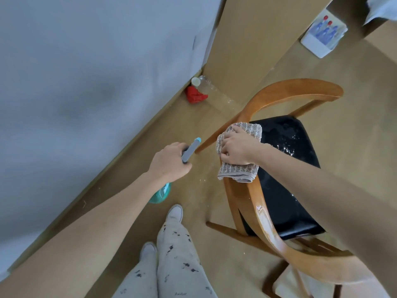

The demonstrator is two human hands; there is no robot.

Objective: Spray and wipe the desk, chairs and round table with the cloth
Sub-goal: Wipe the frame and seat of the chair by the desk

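Your right hand [237, 147] pressed flat, fingers spread, on the folded beige cloth [238, 151], which was draped over the curved wooden backrest rail of the chair [261, 203]. Your left hand [169, 161] gripped the grey trigger head of the spray bottle [191, 150], nozzle pointing toward the chair; the bottle's teal body showed only as a sliver below your wrist, the rest hidden by your forearm. Droplets glistened on the chair's black seat [287, 168], and the rail looked wet nearer you. Behind the chair, in the corner against the grey wall [86, 82], lay a clear plastic bottle [202, 83] beside a crumpled red item [195, 95]. A white box [322, 37] with a bottle print stood on the floor farther back. Your right forearm covered part of the seat, and the chair's lower legs were cut off at the frame edge.
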